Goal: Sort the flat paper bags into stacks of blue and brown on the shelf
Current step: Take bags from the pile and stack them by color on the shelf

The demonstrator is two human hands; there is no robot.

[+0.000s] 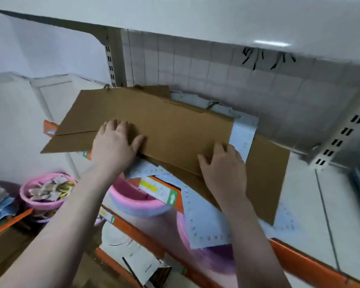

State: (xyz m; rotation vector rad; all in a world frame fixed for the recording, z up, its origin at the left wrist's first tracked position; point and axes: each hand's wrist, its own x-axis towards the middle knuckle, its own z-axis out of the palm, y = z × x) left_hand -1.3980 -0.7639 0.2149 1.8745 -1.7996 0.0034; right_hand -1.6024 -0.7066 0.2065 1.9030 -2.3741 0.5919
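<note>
A mixed pile of flat paper bags lies on the white shelf (312,208). The top brown bag (170,125) spans the pile, with another brown bag (266,179) lower at the right. Light blue bags stick out at the back right (242,136) and over the front edge (204,223). My left hand (114,144) rests flat on the top brown bag's near left edge, fingers spread. My right hand (222,169) lies flat on the brown bags at the near right. Neither hand grips anything that I can see.
The shelf has an orange front rail (312,265) and a tiled back wall (216,73). An upper shelf (195,15) hangs close overhead. Below stand pink basins (137,202), one holding scraps (48,192), plus a cardboard box (6,244).
</note>
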